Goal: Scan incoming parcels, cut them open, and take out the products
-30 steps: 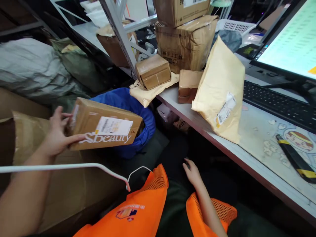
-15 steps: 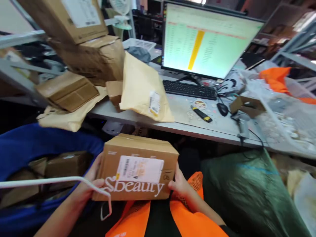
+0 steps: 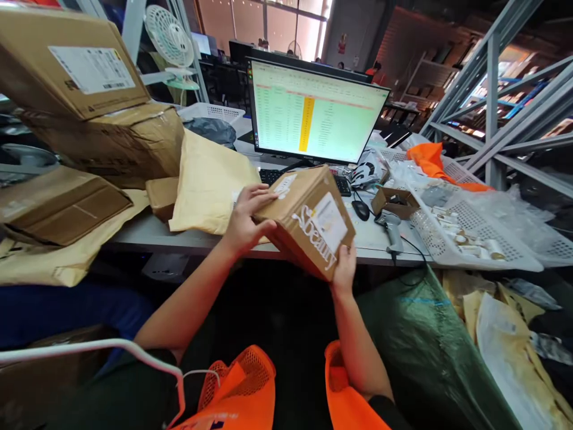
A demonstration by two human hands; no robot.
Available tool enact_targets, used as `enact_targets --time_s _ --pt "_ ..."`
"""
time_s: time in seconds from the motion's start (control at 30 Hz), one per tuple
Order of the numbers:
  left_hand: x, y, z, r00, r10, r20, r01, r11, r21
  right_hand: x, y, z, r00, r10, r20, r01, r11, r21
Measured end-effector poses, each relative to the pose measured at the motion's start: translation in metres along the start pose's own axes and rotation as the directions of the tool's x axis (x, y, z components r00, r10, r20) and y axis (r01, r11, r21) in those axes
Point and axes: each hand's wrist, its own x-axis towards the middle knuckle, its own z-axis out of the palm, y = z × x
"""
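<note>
Between my two hands I hold a brown cardboard box (image 3: 308,218), tilted, above the front edge of the desk. White "beauty" lettering and a white shipping label (image 3: 330,218) show on its side. My left hand (image 3: 248,218) presses on the box's left end, fingers over the top and thumb along the edge. Gripping the lower right corner is my right hand (image 3: 344,269). Behind the box lies a black keyboard (image 3: 271,175), partly covered by it. A padded yellow envelope (image 3: 210,179) lies just left of my left hand.
A monitor (image 3: 320,110) stands behind the box. Stacked cartons (image 3: 134,137) fill the desk's left side. To the right are a mouse (image 3: 360,209), a barcode scanner (image 3: 390,230) and a white basket (image 3: 447,242). A green sack (image 3: 430,346) stands below the desk, right of me.
Both hands have raised the box from my lap to desk height and turned it at an angle. My left hand has shifted onto its top. The view has tilted up.
</note>
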Motion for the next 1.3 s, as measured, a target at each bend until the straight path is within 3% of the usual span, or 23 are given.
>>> enact_targets --time_s 0.13,0.3,0.4,0.47,0.53,0.6,0.63,0.7,0.77,0.8,0.87,0.9,0.97,1.0,1.07,1.13,1.17,1.23,1.3 --pt "0.017 -0.034 -0.034 0.990 -0.030 -0.135 0.060 0.973 0.221 0.033 0.007 0.056 0.956 0.017 0.294 0.063 0.964 -0.259" --pt "0.020 -0.053 -0.094 0.987 0.030 -0.159 0.042 0.903 0.427 0.042 0.015 0.121 0.811 0.160 0.563 0.173 0.854 -0.491" --pt "0.016 -0.055 -0.098 0.981 0.108 -0.163 0.000 0.835 0.550 0.041 0.020 0.133 0.740 0.179 0.648 0.255 0.817 -0.517" --pt "0.010 -0.051 -0.085 0.971 0.146 -0.188 -0.003 0.797 0.603 0.042 0.021 0.116 0.731 0.167 0.662 0.295 0.797 -0.527" --pt "0.004 -0.042 -0.065 0.965 0.145 -0.219 0.016 0.799 0.601 0.048 0.020 0.073 0.780 0.079 0.621 0.327 0.794 -0.512" --pt "-0.002 -0.032 -0.046 0.962 0.140 -0.234 0.020 0.818 0.575 0.065 0.016 0.007 0.876 -0.095 0.473 0.354 0.792 -0.498" --pt "-0.005 -0.027 -0.038 0.960 0.151 -0.237 0.011 0.823 0.568 0.077 0.014 -0.031 0.919 -0.197 0.343 0.363 0.765 -0.533" --pt "-0.008 -0.021 -0.026 0.967 0.154 -0.204 -0.012 0.826 0.564 0.109 0.011 -0.108 0.950 -0.308 0.056 0.253 0.647 -0.719" --pt "-0.009 -0.019 -0.017 0.972 0.156 -0.175 -0.030 0.824 0.566 0.148 0.011 -0.171 0.958 -0.232 -0.169 -0.036 0.488 -0.872" --pt "-0.010 -0.018 -0.014 0.974 0.152 -0.166 -0.032 0.824 0.566 0.168 0.012 -0.194 0.973 -0.101 -0.208 -0.147 0.426 -0.893" --pt "-0.012 -0.015 -0.008 0.967 0.173 -0.189 -0.038 0.828 0.559 0.207 0.017 -0.221 0.973 0.136 -0.188 -0.223 0.326 -0.919" --pt "-0.013 -0.013 -0.004 0.961 0.183 -0.208 -0.038 0.831 0.555 0.223 0.019 -0.225 0.965 0.210 -0.157 -0.217 0.302 -0.928" --pt "-0.015 -0.004 0.004 0.961 0.170 -0.217 -0.023 0.833 0.552 0.245 0.023 -0.220 0.962 0.248 -0.112 -0.189 0.310 -0.932" --pt "-0.016 0.001 0.009 0.965 0.155 -0.212 -0.011 0.830 0.558 0.248 0.023 -0.214 0.966 0.234 -0.114 -0.192 0.349 -0.917" --pt "-0.017 0.007 0.017 0.971 0.132 -0.199 0.010 0.811 0.585 0.240 0.021 -0.202 0.971 0.201 -0.128 -0.218 0.541 -0.812" --pt "-0.016 0.006 0.022 0.965 0.159 -0.209 0.000 0.795 0.607 0.211 0.016 -0.188 0.976 0.199 -0.093 -0.216 0.789 -0.576" --pt "-0.014 0.002 0.022 0.960 0.175 -0.218 -0.005 0.791 0.611 0.191 0.012 -0.179 0.978 0.205 -0.046 -0.204 0.873 -0.444" --pt "-0.010 -0.010 0.019 0.958 0.172 -0.230 0.003 0.795 0.606 0.146 0.004 -0.156 0.969 0.233 0.079 -0.202 0.938 -0.281" --pt "-0.007 -0.023 0.015 0.962 0.135 -0.236 0.035 0.800 0.599 0.102 -0.006 -0.124 0.947 0.265 0.180 -0.216 0.943 -0.253"
